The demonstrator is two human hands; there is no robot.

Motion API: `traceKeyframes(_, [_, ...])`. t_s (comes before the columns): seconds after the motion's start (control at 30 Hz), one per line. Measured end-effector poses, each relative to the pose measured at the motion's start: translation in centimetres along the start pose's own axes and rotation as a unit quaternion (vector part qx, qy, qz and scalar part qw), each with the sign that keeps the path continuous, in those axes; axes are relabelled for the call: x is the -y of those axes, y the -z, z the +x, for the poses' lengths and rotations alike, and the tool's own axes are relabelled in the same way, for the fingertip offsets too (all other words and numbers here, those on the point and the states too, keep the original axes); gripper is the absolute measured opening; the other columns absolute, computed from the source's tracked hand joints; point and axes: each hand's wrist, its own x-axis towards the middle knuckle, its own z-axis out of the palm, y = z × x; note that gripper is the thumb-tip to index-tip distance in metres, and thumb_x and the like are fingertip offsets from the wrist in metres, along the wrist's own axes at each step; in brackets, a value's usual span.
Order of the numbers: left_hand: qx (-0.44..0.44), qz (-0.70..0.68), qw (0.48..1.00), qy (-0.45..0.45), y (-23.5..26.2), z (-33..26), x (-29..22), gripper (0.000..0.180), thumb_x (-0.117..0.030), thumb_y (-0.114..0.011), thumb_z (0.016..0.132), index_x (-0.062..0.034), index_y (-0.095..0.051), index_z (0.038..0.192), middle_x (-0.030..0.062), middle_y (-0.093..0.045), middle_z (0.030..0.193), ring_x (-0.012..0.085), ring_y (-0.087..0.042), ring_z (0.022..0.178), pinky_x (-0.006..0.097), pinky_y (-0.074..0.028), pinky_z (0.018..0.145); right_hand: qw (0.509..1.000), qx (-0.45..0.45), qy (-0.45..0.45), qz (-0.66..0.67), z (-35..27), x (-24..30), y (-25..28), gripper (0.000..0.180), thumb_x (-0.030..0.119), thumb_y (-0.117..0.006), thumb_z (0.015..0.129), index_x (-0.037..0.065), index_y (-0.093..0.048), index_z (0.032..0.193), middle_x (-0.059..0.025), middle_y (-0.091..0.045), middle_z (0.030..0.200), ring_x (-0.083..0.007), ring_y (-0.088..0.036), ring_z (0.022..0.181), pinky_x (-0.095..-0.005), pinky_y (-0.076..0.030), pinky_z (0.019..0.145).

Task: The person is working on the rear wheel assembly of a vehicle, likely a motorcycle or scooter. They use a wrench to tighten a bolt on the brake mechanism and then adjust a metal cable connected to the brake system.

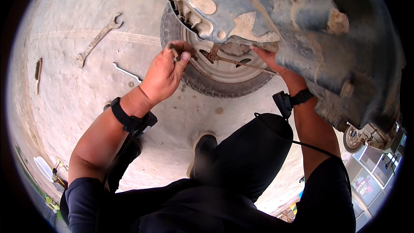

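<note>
Above me hangs the muddy vehicle underside [302,13], a wheel [220,75] lying on the concrete floor [77,90] beneath it. My left hand [166,73] pinches a small metal piece [174,51]. My right hand [276,62] holds a thin rod [254,66] beside the spring [226,60].

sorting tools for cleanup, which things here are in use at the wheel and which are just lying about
In use: left hand pinching a small metal part; right hand at the spring and rod.

Lying about: large wrench, small wrench, wire brush on the ground.
</note>
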Motion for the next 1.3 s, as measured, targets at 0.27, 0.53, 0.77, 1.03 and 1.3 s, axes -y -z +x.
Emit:
traceKeyframes(0.27, [-0.044, 0.014, 0.998, -0.051, -0.2, 5.6, 3.6, 0.024, -0.018, -0.042, 0.102, 0.0017, -0.055, 0.105, 0.0052, -0.063, 0.088, 0.0132, -0.058, 0.075, 0.028, -0.05, 0.071, 0.992, 0.033, -0.025, 0.123, 0.9, -3.3, -3.3, 0.074, 0.055, -0.069, 0.084, 0.012, -0.047, 0.141, -0.0099, -0.048, 0.143, -0.027, -0.045, 0.131, -0.0403, -0.036, 0.109])
traceKeyframes(0.53, [-0.031, 0.133, 0.985, -0.11, -0.8, 6.8, 2.2, 0.033, -0.007, -0.048, 0.094, -0.0006, -0.057, 0.125, 0.0141, -0.064, 0.116, 0.0249, -0.061, 0.102, 0.034, -0.049, 0.089, 0.99, 0.022, -0.021, 0.136, 0.8, -3.4, -3.2, 0.075, 0.054, -0.07, 0.084, 0.012, -0.046, 0.141, -0.0108, -0.047, 0.143, -0.0273, -0.044, 0.131, -0.0397, -0.037, 0.109])
traceKeyframes(0.77, [0.038, 0.031, 0.999, -0.018, -1.1, 8.4, 2.3, 0.039, -0.007, -0.057, 0.09, -0.0028, -0.056, 0.129, 0.0145, -0.059, 0.131, 0.029, -0.055, 0.12, 0.036, -0.043, 0.102, 0.994, 0.011, -0.017, 0.111, 0.7, -3.0, -2.7, 0.075, 0.054, -0.07, 0.084, 0.012, -0.046, 0.141, -0.0109, -0.048, 0.143, -0.0274, -0.045, 0.13, -0.0395, -0.037, 0.108])
traceKeyframes(1.03, [0.055, 0.079, 0.994, -0.046, -1.3, 7.7, 0.9, 0.034, -0.009, -0.055, 0.089, -0.003, -0.059, 0.122, 0.0171, -0.062, 0.123, 0.0353, -0.057, 0.113, 0.039, -0.046, 0.097, 0.995, 0.004, -0.015, 0.095, 0.6, -2.8, -2.5, 0.074, 0.054, -0.07, 0.083, 0.012, -0.047, 0.141, -0.0111, -0.048, 0.142, -0.0275, -0.045, 0.13, -0.0393, -0.038, 0.108])
traceKeyframes(1.3, [0.025, 0.162, 0.986, -0.023, -2.2, 5.0, -0.7, 0.019, -0.01, -0.055, 0.088, -0.0012, -0.063, 0.102, 0.0236, -0.065, 0.094, 0.0454, -0.059, 0.088, 0.047, -0.051, 0.076, 0.997, -0.005, -0.014, 0.078, 0.6, -2.8, -2.7, 0.074, 0.054, -0.07, 0.083, 0.013, -0.047, 0.14, -0.0113, -0.049, 0.142, -0.0277, -0.046, 0.129, -0.0391, -0.038, 0.107])
